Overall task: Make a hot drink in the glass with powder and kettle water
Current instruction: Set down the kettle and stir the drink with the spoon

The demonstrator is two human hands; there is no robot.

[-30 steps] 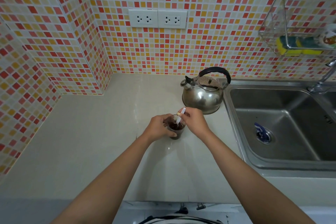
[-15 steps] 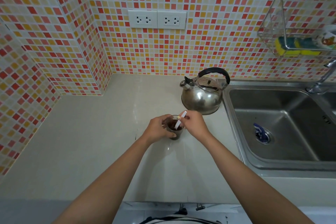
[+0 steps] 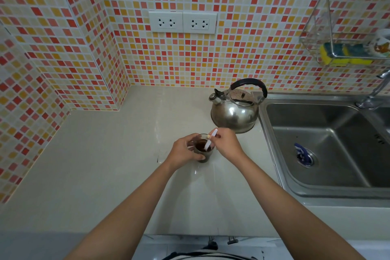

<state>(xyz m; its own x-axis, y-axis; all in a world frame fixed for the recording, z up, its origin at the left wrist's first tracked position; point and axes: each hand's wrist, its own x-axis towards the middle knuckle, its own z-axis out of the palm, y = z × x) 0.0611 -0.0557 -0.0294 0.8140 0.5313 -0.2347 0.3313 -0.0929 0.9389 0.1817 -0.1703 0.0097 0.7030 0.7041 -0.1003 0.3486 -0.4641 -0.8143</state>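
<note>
A small glass (image 3: 203,150) of dark brown liquid stands on the pale countertop (image 3: 118,164) in front of me. My left hand (image 3: 185,152) wraps around its left side. My right hand (image 3: 226,143) pinches a white spoon (image 3: 210,140) whose lower end dips into the drink. A shiny steel kettle (image 3: 234,115) with a black handle sits just behind the glass, next to the sink, spout to the left.
A steel sink (image 3: 325,145) lies to the right, with a blue scrap near its drain (image 3: 304,156). A tap (image 3: 375,93) rises at the far right. A wire rack (image 3: 346,53) with sponges hangs on the tiled wall. Two sockets (image 3: 182,22) sit above the counter.
The spoon's upper end has shifted a little as my right hand moves it around in the glass. My left hand stays on the glass.
</note>
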